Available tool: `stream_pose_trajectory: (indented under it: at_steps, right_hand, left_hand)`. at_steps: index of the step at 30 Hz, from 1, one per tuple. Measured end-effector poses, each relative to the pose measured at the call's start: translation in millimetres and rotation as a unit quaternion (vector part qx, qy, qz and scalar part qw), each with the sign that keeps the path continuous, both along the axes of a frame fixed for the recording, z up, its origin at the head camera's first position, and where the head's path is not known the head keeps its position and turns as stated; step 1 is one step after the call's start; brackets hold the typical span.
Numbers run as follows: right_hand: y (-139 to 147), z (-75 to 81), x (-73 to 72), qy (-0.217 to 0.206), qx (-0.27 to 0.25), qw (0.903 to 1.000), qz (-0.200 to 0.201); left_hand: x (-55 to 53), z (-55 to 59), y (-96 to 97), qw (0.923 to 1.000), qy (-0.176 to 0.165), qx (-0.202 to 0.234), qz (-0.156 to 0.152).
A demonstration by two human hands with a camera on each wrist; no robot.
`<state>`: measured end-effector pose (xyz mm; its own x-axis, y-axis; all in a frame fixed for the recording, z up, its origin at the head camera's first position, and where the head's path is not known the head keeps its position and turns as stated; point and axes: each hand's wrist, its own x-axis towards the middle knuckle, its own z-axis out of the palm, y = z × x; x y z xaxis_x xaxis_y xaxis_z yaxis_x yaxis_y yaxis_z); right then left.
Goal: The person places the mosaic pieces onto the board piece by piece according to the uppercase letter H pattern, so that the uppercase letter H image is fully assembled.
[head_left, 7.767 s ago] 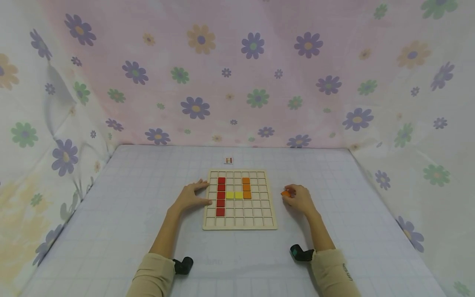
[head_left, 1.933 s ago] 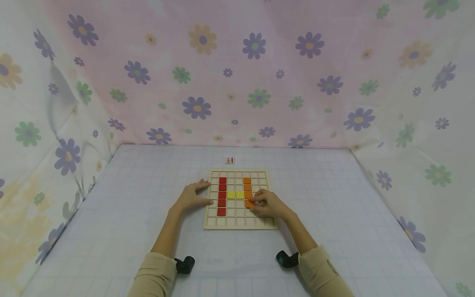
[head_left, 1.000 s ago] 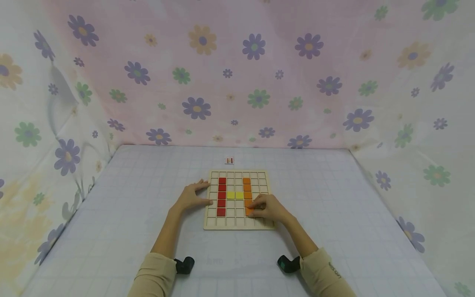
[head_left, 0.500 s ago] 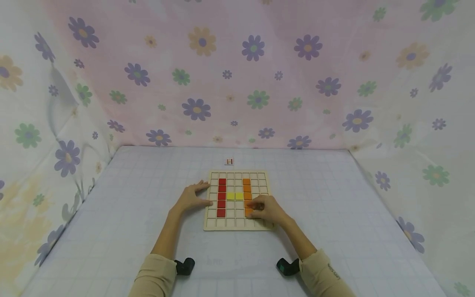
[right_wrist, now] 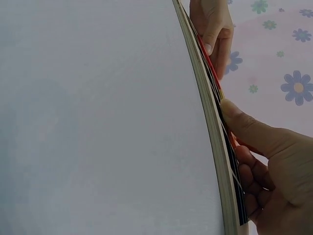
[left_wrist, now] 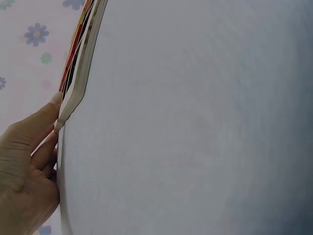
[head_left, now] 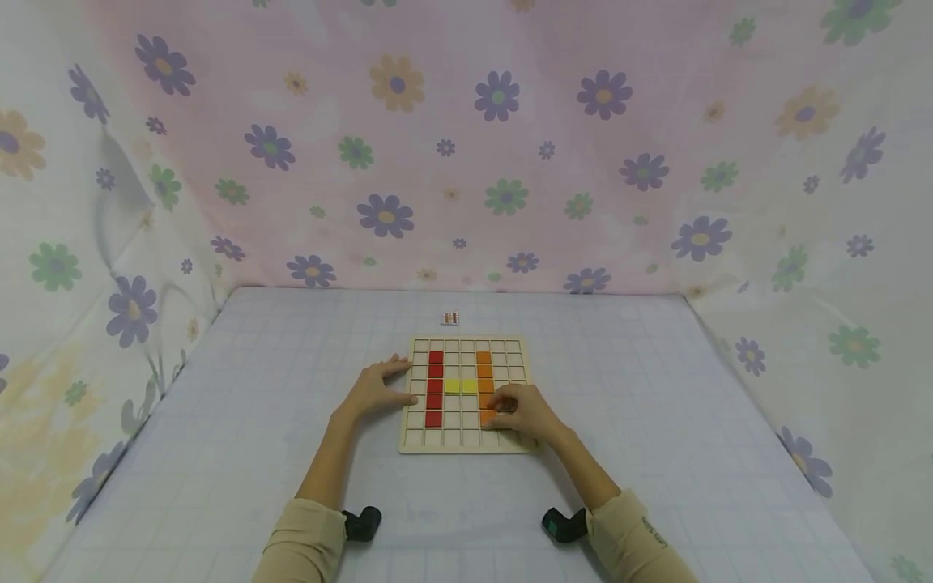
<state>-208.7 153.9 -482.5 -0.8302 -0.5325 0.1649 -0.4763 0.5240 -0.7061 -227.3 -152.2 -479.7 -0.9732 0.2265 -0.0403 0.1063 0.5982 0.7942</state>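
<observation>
A pale wooden grid board [head_left: 437, 451] lies on the table in the head view. In it sit a column of red tiles [head_left: 434, 386], two yellow tiles [head_left: 462, 386] and a column of orange tiles [head_left: 484, 371]. My right hand [head_left: 530, 411] reaches over the board's right side, thumb and forefinger pinching the lowest orange tile [head_left: 487, 417], which lies in its cell and is partly covered. My left hand [head_left: 374, 390] rests at the board's left edge, thumb and fingers spread apart. In the left wrist view the left thumb [left_wrist: 55, 99] touches the board's rim.
A small printed card [head_left: 450, 318] lies behind the board. Dark camera mounts stick out from both sleeves, the left mount [head_left: 362, 524] and the right mount [head_left: 564, 525]. A flowered cloth [head_left: 452, 219] hangs behind the table and along its sides.
My right hand picked up orange material right of the board earlier, then moved left over it. Two more orange tiles now extend that column downward. My left hand has stayed at the edge.
</observation>
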Motion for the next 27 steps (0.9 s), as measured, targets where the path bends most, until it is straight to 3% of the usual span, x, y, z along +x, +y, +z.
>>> stream_pose_trajectory:
  at_steps: [6,13,27]
  right_hand:
    - [-4,0.0,-2.2,-0.006,0.005,0.9999,-0.013]
    - [-11,0.4,-4.0,0.019,0.042,0.9988,-0.015]
    - [-10,-1.8,-3.2,0.010,0.033,0.9991,-0.025]
  left_hand:
    - [-2.4,-1.6,-0.1,1.0000,0.004,0.000,-0.006]
    - [-1.8,-2.3,-1.8,1.0000,0.003,-0.003,-0.001]
    - [-1.8,-1.6,-1.4,1.0000,0.006,0.001,-0.004]
